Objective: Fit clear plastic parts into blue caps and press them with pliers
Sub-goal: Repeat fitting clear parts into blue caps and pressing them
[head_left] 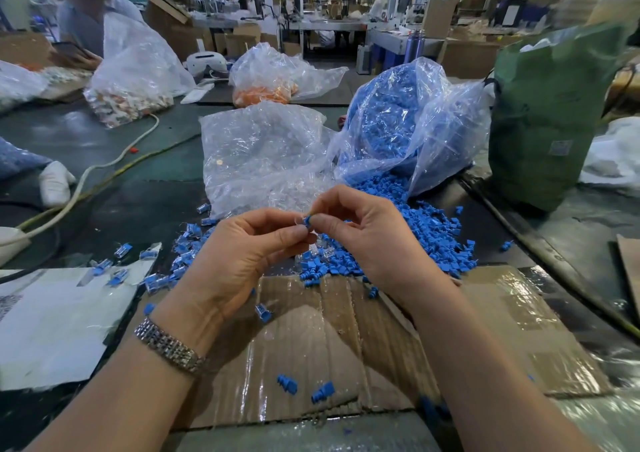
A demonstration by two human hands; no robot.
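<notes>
My left hand (247,250) and my right hand (360,233) meet above the table, fingertips together. Between them sits a small blue cap (307,221), pinched by my right thumb and forefinger, with a clear plastic part (298,221) held against it by my left fingertips. A big heap of loose blue caps (426,230) spills from a clear bag (408,122) behind my right hand. A bag of clear parts (263,153) lies behind my left hand. Fitted blue-and-clear pieces (183,243) lie scattered at left. No pliers are in view.
Flattened taped cardboard (346,340) lies under my arms with stray caps (287,384) on it. White sheet (52,320) at left. A green sack (547,112) stands at right. Cables (104,171), bags of orange parts (266,91) and another person (79,11) are further back.
</notes>
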